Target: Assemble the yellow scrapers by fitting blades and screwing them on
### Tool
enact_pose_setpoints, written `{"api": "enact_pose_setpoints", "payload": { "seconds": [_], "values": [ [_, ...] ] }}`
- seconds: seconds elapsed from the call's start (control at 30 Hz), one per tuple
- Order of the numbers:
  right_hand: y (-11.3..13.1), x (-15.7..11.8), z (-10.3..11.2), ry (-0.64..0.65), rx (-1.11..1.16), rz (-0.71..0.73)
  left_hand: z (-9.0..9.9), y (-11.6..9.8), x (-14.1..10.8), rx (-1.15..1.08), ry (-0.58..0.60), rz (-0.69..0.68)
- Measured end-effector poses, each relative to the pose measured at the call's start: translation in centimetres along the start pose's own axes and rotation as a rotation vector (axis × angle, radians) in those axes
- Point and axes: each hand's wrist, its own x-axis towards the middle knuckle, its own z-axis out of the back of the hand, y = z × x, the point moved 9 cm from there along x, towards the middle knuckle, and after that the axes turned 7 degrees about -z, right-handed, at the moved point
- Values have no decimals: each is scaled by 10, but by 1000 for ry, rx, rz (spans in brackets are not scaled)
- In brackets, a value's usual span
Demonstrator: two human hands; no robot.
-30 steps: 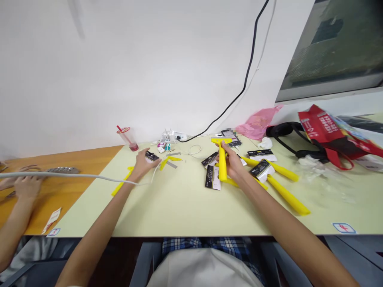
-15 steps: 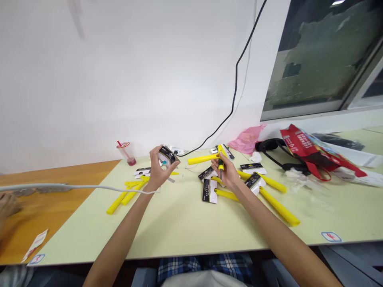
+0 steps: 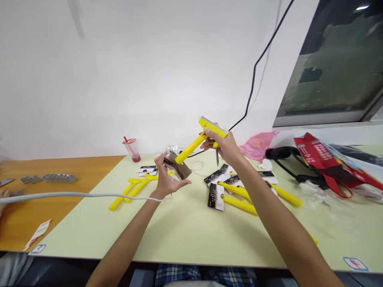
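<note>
On the worktop (image 3: 179, 235), yellow handles (image 3: 239, 205) and carded packs (image 3: 216, 197) lie spread within reach. Above them, a yellow scraper (image 3: 191, 143) is raised clear, its shaft gripped by closed fingers of the right hand (image 3: 226, 146); a brown card (image 3: 182, 169) is pinched narrowly by the left hand (image 3: 166, 179).

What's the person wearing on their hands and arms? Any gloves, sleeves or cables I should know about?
The left hand and right hand are bare, with no gloves, rings or watch visible. The left forearm and right forearm show no sleeves. A pale grey cable runs to the left wrist.
</note>
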Motion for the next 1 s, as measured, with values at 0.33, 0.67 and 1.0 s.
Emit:
{"api": "enact_pose_setpoints", "payload": {
  "seconds": [0.33,0.67,1.0],
  "values": [
    [-14,0,-45,119,-150,-30,6,-8,-4,88,-86,-68],
    [-63,14,-34,165,-45,-169,-15,-15,-3,94,36,-13],
    [-71,21,-21,144,-2,-208,-30,-1,-9,-191,119,176]
  ]
}}
